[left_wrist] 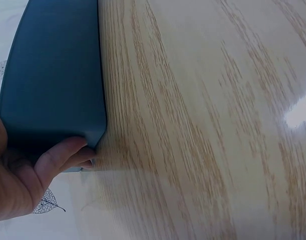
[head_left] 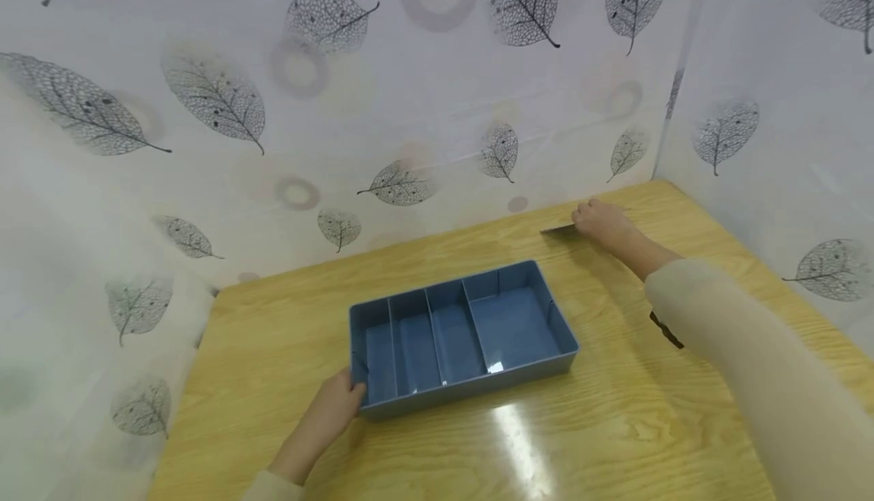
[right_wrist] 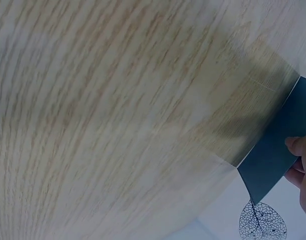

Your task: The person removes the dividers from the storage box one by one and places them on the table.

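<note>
A blue-grey divided drawer organizer box (head_left: 471, 389) sits at an angle on the wooden table. Thin upright dividers part it into three narrow compartments on the left and a wider one on the right. My left hand (head_left: 334, 401) grips its left end near the front corner, thumb at the rim; the left wrist view shows fingers curled against the box wall (left_wrist: 52, 70). Farther back on the right, my right hand (head_left: 602, 222) pinches a thin flat blue-grey panel (right_wrist: 278, 145), thumb on its face. The panel's long edge is down at the table, and my hand hides part of it.
Leaf-patterned sheeting (head_left: 437, 106) rises behind the table and along both sides. The wooden table top (head_left: 287, 334) reaches the sheeting at the back, close behind my right hand. Light glares off the table (head_left: 519, 440) in front of the box.
</note>
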`<action>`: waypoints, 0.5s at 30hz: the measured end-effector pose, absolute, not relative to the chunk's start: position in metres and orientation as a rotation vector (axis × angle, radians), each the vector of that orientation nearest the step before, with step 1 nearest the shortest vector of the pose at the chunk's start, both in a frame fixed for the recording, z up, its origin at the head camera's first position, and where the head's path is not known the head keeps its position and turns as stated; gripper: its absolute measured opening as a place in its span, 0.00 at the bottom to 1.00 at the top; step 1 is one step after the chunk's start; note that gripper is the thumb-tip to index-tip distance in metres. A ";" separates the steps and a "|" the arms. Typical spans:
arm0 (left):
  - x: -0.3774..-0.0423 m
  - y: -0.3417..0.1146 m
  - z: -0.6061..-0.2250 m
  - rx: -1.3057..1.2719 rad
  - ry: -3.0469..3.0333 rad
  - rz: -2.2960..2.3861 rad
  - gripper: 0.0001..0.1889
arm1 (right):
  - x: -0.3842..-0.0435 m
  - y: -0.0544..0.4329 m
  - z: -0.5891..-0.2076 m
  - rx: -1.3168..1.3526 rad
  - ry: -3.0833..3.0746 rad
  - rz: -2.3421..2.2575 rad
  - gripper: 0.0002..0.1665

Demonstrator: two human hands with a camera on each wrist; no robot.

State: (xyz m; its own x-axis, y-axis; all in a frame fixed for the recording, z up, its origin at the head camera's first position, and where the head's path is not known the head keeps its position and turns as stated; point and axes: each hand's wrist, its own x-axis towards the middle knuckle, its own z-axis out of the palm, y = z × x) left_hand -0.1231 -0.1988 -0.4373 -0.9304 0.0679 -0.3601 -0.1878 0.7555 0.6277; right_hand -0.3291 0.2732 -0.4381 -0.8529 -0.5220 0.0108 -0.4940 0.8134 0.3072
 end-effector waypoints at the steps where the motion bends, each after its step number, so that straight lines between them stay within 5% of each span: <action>1: -0.123 -0.198 -0.438 -0.094 2.587 0.986 0.11 | -0.330 0.274 -0.439 0.799 -2.912 -0.428 0.08; 15: -0.122 -0.197 -0.439 -0.081 2.622 0.976 0.12 | -0.350 0.271 -0.468 0.779 -2.925 -0.249 0.09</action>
